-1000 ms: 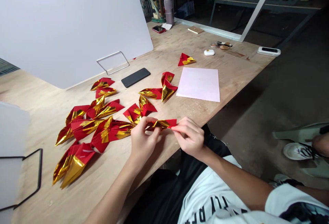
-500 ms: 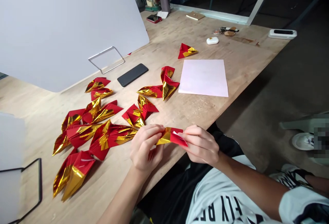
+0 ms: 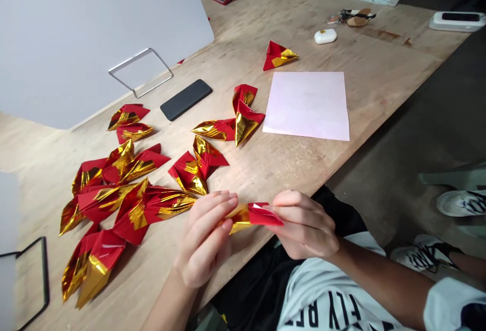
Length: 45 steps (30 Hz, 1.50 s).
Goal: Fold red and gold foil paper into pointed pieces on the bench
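A folded red and gold paper piece (image 3: 261,214) is held over the near table edge. My right hand (image 3: 304,224) pinches its red end between thumb and fingers. At the gold end, my left hand (image 3: 207,235) curves around the paper, fingers above and thumb below; its hold looks light and is partly hidden. Left of my hands lie several finished-looking folded red and gold paper pieces (image 3: 100,202), some touching one another. Two more groups (image 3: 199,166) lie farther up, and a single folded piece (image 3: 279,56) rests near the white sheet.
A square white sheet (image 3: 307,106) lies to the right on the wooden table (image 3: 296,164). A black phone (image 3: 186,99) lies near the white board (image 3: 94,32) with its metal stand (image 3: 140,73). Farther back are a white case (image 3: 325,36) and keys (image 3: 353,16).
My left hand's fingers have loosened and straightened at the gold end. My right hand keeps its pinch. The view has tilted down slightly, so the table things appear shifted.
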Each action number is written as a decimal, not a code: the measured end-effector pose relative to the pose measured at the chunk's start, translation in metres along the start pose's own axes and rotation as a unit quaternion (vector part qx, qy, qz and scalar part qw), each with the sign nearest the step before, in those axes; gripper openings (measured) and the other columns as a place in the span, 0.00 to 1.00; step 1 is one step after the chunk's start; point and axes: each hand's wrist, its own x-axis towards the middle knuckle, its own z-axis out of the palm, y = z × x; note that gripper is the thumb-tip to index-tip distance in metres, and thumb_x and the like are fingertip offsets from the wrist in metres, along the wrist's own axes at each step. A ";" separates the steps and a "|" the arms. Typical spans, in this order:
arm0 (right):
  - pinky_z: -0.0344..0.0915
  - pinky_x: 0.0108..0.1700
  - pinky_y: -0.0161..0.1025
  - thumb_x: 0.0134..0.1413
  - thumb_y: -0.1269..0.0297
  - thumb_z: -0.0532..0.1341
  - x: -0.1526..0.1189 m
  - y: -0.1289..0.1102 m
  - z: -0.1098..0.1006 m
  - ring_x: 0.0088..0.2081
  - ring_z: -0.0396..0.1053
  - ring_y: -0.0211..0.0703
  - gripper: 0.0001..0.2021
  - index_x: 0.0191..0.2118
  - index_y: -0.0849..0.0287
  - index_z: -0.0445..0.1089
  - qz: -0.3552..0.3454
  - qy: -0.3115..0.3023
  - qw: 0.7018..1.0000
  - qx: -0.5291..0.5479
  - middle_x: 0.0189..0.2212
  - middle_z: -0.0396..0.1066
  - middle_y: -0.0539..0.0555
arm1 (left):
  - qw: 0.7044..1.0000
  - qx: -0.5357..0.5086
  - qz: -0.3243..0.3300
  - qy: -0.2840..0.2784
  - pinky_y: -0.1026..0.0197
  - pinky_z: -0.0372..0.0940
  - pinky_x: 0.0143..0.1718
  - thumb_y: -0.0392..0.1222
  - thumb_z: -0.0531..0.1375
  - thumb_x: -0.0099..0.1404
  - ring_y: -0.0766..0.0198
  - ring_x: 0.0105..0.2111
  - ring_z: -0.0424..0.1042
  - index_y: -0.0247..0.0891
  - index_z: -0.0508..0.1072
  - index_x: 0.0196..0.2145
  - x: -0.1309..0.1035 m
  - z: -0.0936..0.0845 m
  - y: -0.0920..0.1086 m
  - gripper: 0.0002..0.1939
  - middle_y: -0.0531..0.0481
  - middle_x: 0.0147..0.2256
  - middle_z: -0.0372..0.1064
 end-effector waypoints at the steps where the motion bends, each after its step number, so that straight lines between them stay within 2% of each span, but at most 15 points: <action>1: 0.81 0.39 0.39 0.55 0.82 0.65 0.000 -0.001 0.000 0.40 0.77 0.44 0.12 0.43 0.64 0.77 0.010 -0.003 1.000 0.001 0.36 0.80 0.57 | 1.000 0.001 -0.002 -0.003 0.42 0.79 0.47 0.25 0.58 0.69 0.50 0.51 0.79 0.35 0.73 0.42 -0.001 -0.002 0.000 0.09 0.39 0.49 0.77; 6: 0.80 0.40 0.39 0.54 0.81 0.67 0.001 -0.006 -0.003 0.41 0.77 0.44 0.09 0.41 0.66 0.77 0.055 -0.031 0.998 0.012 0.36 0.81 0.57 | 0.998 0.032 -0.037 -0.034 0.43 0.80 0.48 0.27 0.62 0.66 0.52 0.50 0.78 0.36 0.74 0.38 -0.004 -0.009 0.005 0.07 0.44 0.46 0.77; 9: 0.81 0.39 0.40 0.57 0.79 0.66 0.003 -0.006 -0.006 0.41 0.78 0.45 0.07 0.41 0.66 0.77 0.048 -0.058 0.997 0.001 0.36 0.81 0.57 | 0.997 0.062 -0.030 -0.039 0.44 0.78 0.49 0.28 0.64 0.66 0.51 0.48 0.79 0.34 0.74 0.36 0.001 -0.010 0.010 0.04 0.43 0.43 0.77; 12: 0.82 0.38 0.39 0.60 0.77 0.64 0.005 -0.005 -0.006 0.40 0.79 0.43 0.07 0.39 0.61 0.77 0.041 -0.050 0.998 -0.015 0.36 0.82 0.55 | 0.994 0.092 -0.031 -0.051 0.47 0.76 0.49 0.28 0.64 0.65 0.54 0.45 0.79 0.31 0.75 0.34 0.008 -0.011 0.014 0.03 0.42 0.39 0.78; 15: 0.82 0.38 0.39 0.59 0.77 0.65 0.004 -0.004 -0.004 0.40 0.79 0.43 0.07 0.37 0.59 0.77 0.028 -0.047 0.998 -0.018 0.38 0.82 0.54 | 0.992 0.104 -0.042 -0.054 0.49 0.76 0.46 0.31 0.64 0.67 0.57 0.41 0.79 0.32 0.75 0.33 0.010 -0.013 0.016 0.03 0.44 0.36 0.78; 18: 0.82 0.38 0.39 0.56 0.79 0.66 0.002 -0.005 -0.004 0.40 0.79 0.45 0.06 0.38 0.63 0.78 0.015 -0.051 0.999 -0.007 0.39 0.82 0.58 | 0.993 0.092 -0.052 -0.052 0.49 0.76 0.45 0.35 0.64 0.69 0.57 0.41 0.80 0.35 0.74 0.32 0.006 -0.015 0.017 0.06 0.46 0.37 0.79; 20: 0.83 0.38 0.40 0.56 0.79 0.65 0.000 -0.004 -0.005 0.41 0.79 0.46 0.06 0.38 0.65 0.78 0.011 -0.053 0.999 0.000 0.39 0.82 0.59 | 0.993 0.087 -0.055 -0.049 0.48 0.77 0.45 0.34 0.64 0.69 0.57 0.42 0.80 0.36 0.74 0.32 0.003 -0.016 0.016 0.06 0.47 0.37 0.79; 23: 0.83 0.39 0.40 0.60 0.77 0.64 -0.002 -0.004 -0.006 0.42 0.79 0.45 0.07 0.36 0.59 0.78 0.013 -0.058 0.998 -0.007 0.41 0.82 0.57 | 0.993 0.090 -0.057 -0.042 0.47 0.78 0.44 0.31 0.64 0.66 0.56 0.43 0.80 0.38 0.73 0.31 0.000 -0.015 0.016 0.07 0.49 0.38 0.80; 25: 0.82 0.40 0.39 0.61 0.76 0.63 -0.003 -0.004 -0.007 0.42 0.79 0.44 0.09 0.35 0.56 0.78 0.014 -0.072 0.997 -0.012 0.42 0.82 0.55 | 0.994 0.089 -0.046 -0.036 0.46 0.78 0.43 0.31 0.65 0.66 0.55 0.43 0.80 0.39 0.72 0.30 -0.001 -0.015 0.016 0.08 0.47 0.39 0.79; 28: 0.83 0.41 0.39 0.59 0.76 0.65 -0.001 -0.004 -0.008 0.43 0.79 0.44 0.07 0.36 0.58 0.78 0.016 -0.086 0.996 -0.006 0.43 0.82 0.56 | 0.994 0.095 -0.020 -0.048 0.45 0.76 0.44 0.33 0.64 0.67 0.54 0.43 0.80 0.37 0.72 0.30 0.000 -0.015 0.016 0.08 0.45 0.40 0.79; 31: 0.83 0.41 0.39 0.58 0.78 0.65 0.000 -0.005 -0.007 0.43 0.79 0.46 0.06 0.37 0.63 0.79 0.021 -0.067 0.998 0.006 0.42 0.82 0.59 | 0.991 0.119 -0.005 -0.065 0.46 0.74 0.47 0.29 0.64 0.64 0.55 0.44 0.79 0.37 0.72 0.31 0.001 -0.015 0.015 0.07 0.45 0.40 0.78; 33: 0.82 0.41 0.39 0.59 0.78 0.65 0.000 -0.006 -0.006 0.43 0.79 0.46 0.05 0.38 0.65 0.79 0.024 -0.061 0.998 0.009 0.42 0.82 0.59 | 0.990 0.130 -0.004 -0.060 0.46 0.74 0.46 0.28 0.65 0.63 0.55 0.42 0.79 0.38 0.72 0.31 0.001 -0.014 0.014 0.07 0.46 0.40 0.78; 38: 0.82 0.39 0.38 0.59 0.76 0.66 0.000 -0.009 -0.005 0.42 0.79 0.44 0.05 0.37 0.60 0.79 0.042 -0.062 0.997 -0.005 0.44 0.82 0.56 | 0.989 0.142 -0.001 -0.037 0.46 0.74 0.40 0.29 0.66 0.62 0.56 0.38 0.79 0.41 0.73 0.31 0.000 -0.011 0.011 0.09 0.51 0.38 0.78; 45: 0.82 0.39 0.39 0.57 0.77 0.67 -0.005 -0.011 -0.001 0.43 0.79 0.44 0.06 0.40 0.61 0.78 0.061 -0.044 0.997 0.004 0.45 0.82 0.56 | 0.989 0.142 -0.016 -0.040 0.47 0.75 0.43 0.32 0.66 0.64 0.57 0.40 0.79 0.42 0.72 0.34 -0.004 -0.012 0.012 0.08 0.50 0.40 0.79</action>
